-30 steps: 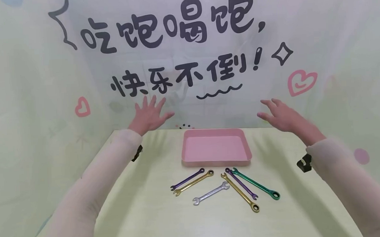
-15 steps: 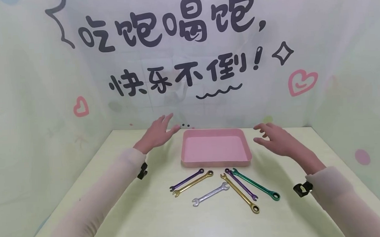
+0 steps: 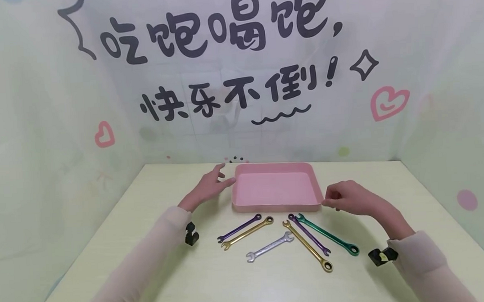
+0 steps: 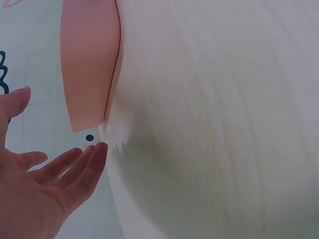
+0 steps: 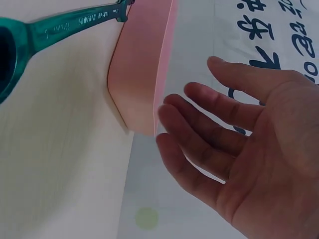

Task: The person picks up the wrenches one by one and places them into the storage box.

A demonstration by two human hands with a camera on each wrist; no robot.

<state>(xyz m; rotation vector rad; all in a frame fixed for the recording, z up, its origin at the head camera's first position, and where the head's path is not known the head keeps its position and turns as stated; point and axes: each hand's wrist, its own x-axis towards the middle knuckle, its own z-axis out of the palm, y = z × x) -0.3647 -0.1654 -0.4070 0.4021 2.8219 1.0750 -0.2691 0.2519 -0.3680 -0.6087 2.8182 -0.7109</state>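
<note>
A shallow pink tray rests at the back of the table. My left hand is beside its left end, thumb tip close to the rim. In the left wrist view the fingers are spread and loosely bent, apart from the tray wall. At the tray's front right corner is my right hand, its fingertips right by the rim. From the right wrist, the fingers look relaxed and gently curved, holding nothing, near the tray's end wall. A green wrench lies in front of that hand.
Several other wrenches lie before the tray: purple and gold at left, silver in the middle, gold and purple at right. A printed curtain encloses the table's back and sides.
Both hands have come down from above the table and inward to the tray's two sides. The fingers of both hands have become less spread. Tray and wrenches have stayed put.
</note>
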